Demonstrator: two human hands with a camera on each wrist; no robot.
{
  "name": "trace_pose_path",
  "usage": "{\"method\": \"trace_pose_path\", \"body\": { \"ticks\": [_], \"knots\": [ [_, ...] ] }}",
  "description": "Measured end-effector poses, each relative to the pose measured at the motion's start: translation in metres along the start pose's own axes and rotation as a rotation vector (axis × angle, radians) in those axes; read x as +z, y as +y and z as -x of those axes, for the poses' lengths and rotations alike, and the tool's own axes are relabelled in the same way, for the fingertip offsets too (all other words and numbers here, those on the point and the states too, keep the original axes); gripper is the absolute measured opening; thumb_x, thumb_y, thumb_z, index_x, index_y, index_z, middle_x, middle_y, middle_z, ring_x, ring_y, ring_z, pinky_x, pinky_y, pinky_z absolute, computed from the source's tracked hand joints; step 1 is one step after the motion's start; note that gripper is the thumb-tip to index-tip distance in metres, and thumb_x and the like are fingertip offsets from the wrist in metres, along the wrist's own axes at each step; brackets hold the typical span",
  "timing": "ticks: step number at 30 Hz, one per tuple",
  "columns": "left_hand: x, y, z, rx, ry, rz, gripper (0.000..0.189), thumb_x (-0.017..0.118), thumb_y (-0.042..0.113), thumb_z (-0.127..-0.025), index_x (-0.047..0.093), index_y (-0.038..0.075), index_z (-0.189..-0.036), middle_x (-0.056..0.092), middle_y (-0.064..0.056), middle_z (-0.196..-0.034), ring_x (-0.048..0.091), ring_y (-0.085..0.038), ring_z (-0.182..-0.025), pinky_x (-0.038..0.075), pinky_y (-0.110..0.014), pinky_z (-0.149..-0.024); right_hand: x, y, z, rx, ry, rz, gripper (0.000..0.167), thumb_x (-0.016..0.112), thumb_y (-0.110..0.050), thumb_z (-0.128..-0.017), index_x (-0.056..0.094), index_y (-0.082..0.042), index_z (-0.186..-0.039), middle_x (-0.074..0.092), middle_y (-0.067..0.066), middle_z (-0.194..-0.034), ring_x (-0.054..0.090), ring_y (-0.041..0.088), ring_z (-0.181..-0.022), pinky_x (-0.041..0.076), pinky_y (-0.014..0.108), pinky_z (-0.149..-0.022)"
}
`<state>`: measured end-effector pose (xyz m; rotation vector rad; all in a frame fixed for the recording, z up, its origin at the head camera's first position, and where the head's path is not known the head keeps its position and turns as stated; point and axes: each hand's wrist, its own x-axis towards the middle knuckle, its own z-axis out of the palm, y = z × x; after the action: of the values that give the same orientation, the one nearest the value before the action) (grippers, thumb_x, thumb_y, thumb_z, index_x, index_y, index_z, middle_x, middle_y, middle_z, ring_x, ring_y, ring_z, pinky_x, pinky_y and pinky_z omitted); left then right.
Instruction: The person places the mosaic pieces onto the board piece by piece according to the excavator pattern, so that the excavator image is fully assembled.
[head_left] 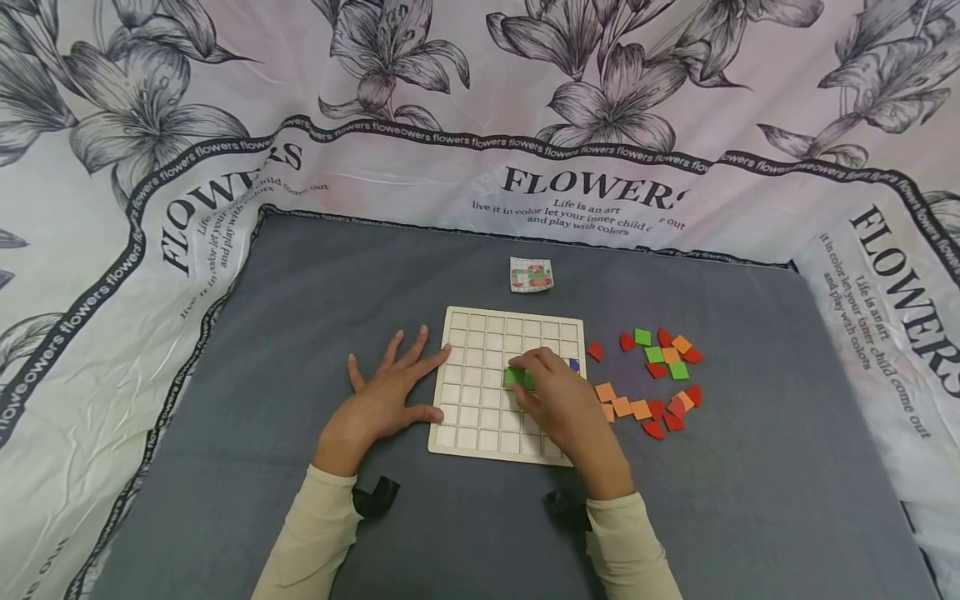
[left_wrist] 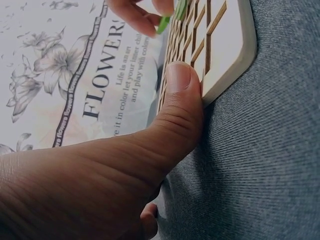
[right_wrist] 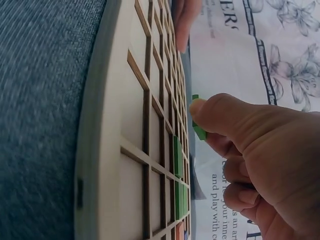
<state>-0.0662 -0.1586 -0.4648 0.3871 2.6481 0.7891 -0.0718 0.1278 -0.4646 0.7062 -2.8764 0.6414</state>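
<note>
Green tile (right_wrist: 201, 132) | right hand (head_left: 561, 402) pinches it above board (head_left: 468, 396) | left hand (head_left: 386, 398) spread, touching board | height unclear

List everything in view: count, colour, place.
Gridded board: 1, pale wood, centre of tabletop
Picture card: 1, white with red and green, beyond board
Held tile: 1, green, in right hand above board
Set tiles: at least 2 green, 1 orange, 1 blue, on board
Loose tiles: 3 green, about 7 orange, about 10 red, right of board
Tabletop: 1, grey, under board
Printed cloth: count unclear, white and black, around tabletop
Wrist devices: 2, black, at wrists
Sleeves: 2, beige, forearms
Left hand: 1, bare, board's left edge
Right hand: 1, bare, over board
</note>
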Motion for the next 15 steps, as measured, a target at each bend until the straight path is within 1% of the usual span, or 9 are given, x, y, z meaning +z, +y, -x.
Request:
{"method": "trace_pose_path", "body": {
  "ticks": [3,8,15],
  "knots": [
    [0.0006,-0.0001,-0.0003,-0.001,-0.002,-0.001,0.099,0.083,0.048,-0.085,0.031,0.036,-0.168,0.007,0.000,-0.179,-0.006,-0.036,-0.164,-0.019,-0.084,-0.109,0.0025,-0.0001,-0.0010,0.002,-0.021,0.012,0.032,0.084,-0.019,-0.093,0.073,-0.012,-0.123,0.068,0.005,-0.120,0.071,0.020,-0.096,0.060,0.038,-0.067],
    [0.0005,-0.0004,-0.0002,0.000,-0.003,0.005,0.099,0.084,0.048,-0.085,0.031,0.035,-0.168,0.007,0.000,-0.179,-0.006,-0.036,-0.164,-0.020,-0.084,-0.109,0.0042,-0.0004,-0.0037,-0.002,-0.056,0.033,0.031,0.084,-0.020,-0.094,0.074,-0.011,-0.122,0.068,0.005,-0.121,0.070,0.021,-0.106,0.062,0.039,-0.077],
    [-0.0002,-0.0009,-0.0008,0.003,-0.001,0.005,0.100,0.083,0.048,-0.084,0.031,0.035,-0.168,0.007,-0.001,-0.178,-0.006,-0.036,-0.164,-0.020,-0.084,-0.109,0.0073,-0.0006,-0.0065,-0.024,-0.083,0.038,0.028,0.084,-0.017,-0.094,0.075,-0.010,-0.120,0.068,0.004,-0.116,0.069,0.021,-0.106,0.062,0.039,-0.085]
  ]
}}
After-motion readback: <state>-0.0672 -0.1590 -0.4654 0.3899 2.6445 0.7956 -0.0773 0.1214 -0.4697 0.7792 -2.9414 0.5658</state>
